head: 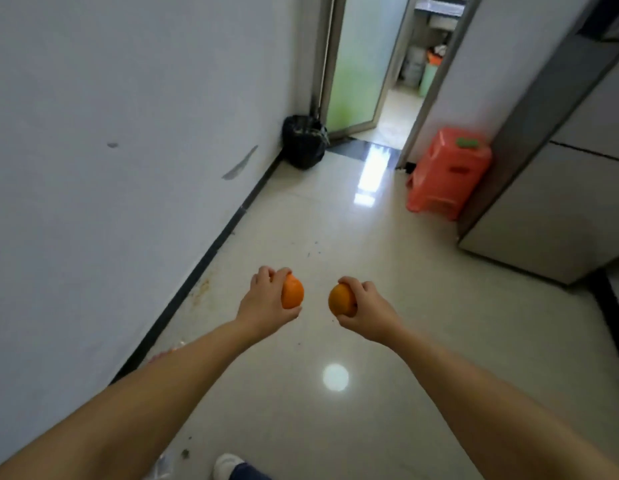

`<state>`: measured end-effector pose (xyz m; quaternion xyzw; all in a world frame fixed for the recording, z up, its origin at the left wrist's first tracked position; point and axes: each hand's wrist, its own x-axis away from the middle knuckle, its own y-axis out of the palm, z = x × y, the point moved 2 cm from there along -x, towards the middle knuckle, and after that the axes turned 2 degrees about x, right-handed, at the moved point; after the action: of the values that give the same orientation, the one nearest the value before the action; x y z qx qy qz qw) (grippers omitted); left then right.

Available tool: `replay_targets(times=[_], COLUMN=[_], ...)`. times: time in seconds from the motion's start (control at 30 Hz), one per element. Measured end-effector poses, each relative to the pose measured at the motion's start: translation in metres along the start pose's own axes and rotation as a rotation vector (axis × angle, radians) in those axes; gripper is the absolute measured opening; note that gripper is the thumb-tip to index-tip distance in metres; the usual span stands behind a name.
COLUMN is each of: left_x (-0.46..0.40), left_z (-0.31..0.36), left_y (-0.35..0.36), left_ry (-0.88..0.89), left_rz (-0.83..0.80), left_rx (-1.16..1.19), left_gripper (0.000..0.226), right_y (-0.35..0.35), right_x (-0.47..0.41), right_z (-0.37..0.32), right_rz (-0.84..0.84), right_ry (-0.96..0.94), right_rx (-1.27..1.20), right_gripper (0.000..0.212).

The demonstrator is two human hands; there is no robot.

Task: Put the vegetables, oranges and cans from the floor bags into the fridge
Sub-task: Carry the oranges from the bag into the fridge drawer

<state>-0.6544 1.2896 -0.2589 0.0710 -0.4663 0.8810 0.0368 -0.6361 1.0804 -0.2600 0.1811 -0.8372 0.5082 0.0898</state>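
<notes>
Currently one orange (292, 292) is held in the left hand (266, 303), another orange (342, 300) in the right hand (365, 308); each grip is wrapped around firm, round, roll-prone fruit.

Glossy polished floor tiles (387, 341), mirror-like with light glare. Matt painted wall (110, 150), scuffed and stained low down. Dull, smooth-peeled oranges (292, 292) (341, 300). Shiny thin plastic black bag (303, 140), crinkled. Smooth moulded plastic red stool (446, 174). Frosted glass door panel (360, 60) in brushed metal frame. Smooth satin grey fridge (557, 199) casing.
</notes>
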Motion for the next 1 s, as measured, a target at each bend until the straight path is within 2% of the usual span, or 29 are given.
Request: replay_targets(times=[0.2, 0.3, 0.5, 0.7, 0.87, 1.0], left_x=[0.060, 0.092, 0.136, 0.122, 0.054, -0.011], left_z=[0.163, 0.257, 0.411, 0.520, 0.587, 0.654], left_y=[0.076, 0.120, 0.185, 0.220, 0.243, 0.261], left_ry=[0.209, 0.335, 0.565, 0.676, 0.662, 0.617], left_rz=[-0.079, -0.170, -0.315, -0.382, -0.330, -0.349], left_rx=[0.013, 0.015, 0.103, 0.181, 0.191, 0.263], left_gripper=[0.074, 0.074, 0.072, 0.073, 0.071, 0.067], right_y=[-0.073, -0.108, -0.164, -0.216, -0.282, -0.347], right_x=[0.166, 0.262, 0.372, 0.385, 0.347, 0.305], right_z=[0.140, 0.216, 0.316, 0.382, 0.441, 0.496], right_rz=[0.224, 0.329, 0.508, 0.504, 0.562, 0.642], right_ry=[0.143, 0.263, 0.438, 0.459, 0.444, 0.447], right_rx=[-0.150, -0.159, -0.157, -0.074, -0.063, -0.092], right_gripper=[0.068, 0.068, 0.067, 0.073, 0.070, 0.069])
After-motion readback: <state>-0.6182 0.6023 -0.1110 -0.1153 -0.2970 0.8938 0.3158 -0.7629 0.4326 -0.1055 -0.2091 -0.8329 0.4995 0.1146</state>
